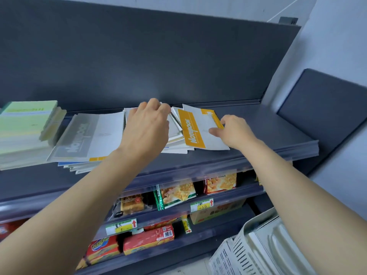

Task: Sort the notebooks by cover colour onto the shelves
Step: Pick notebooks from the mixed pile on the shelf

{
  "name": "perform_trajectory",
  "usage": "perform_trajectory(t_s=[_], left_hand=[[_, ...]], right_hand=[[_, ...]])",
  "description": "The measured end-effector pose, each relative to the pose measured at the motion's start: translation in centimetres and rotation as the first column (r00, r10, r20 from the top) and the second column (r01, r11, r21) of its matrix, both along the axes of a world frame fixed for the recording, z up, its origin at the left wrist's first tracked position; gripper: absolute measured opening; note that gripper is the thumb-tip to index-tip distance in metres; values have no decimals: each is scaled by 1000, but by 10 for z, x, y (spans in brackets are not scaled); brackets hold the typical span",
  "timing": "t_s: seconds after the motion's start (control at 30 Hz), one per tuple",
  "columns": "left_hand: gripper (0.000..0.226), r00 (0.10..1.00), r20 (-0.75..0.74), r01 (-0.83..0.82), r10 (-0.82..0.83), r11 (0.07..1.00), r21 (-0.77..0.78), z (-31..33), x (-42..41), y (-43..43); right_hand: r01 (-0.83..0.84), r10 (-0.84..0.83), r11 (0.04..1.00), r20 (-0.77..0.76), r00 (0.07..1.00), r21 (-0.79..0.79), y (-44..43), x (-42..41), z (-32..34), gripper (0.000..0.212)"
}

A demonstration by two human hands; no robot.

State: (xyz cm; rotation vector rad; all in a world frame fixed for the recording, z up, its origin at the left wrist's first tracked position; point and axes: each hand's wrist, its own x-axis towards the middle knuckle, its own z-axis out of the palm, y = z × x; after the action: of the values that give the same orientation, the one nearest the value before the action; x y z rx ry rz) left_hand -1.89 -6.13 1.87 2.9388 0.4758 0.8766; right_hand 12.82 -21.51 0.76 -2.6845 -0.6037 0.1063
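Observation:
On the dark top shelf lie three groups of notebooks. A green stack sits at the far left. Beside it is a pile topped by a grey-banded notebook. In the middle lies a loose pile under my left hand, whose curled fingers grip the pile's far edge. A white notebook with an orange band leans on that pile's right side. My right hand pinches its right edge between thumb and fingers.
Lower shelves hold snack packets, red boxes and yellow price tags. A white slatted basket holding more notebooks stands at the lower right. The right part of the top shelf is bare.

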Motion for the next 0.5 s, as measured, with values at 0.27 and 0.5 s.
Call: perform_trajectory(t_s=[0.27, 0.5], left_hand=[[30, 996, -58, -70, 68, 997, -30, -15, 30, -3], [29, 991, -95, -100, 96, 995, -31, -24, 50, -8]], right_hand=[[-108, 77, 979, -173, 982, -175, 17, 46, -27, 61], [-68, 1, 930, -182, 983, -362, 31, 65, -41, 88]])
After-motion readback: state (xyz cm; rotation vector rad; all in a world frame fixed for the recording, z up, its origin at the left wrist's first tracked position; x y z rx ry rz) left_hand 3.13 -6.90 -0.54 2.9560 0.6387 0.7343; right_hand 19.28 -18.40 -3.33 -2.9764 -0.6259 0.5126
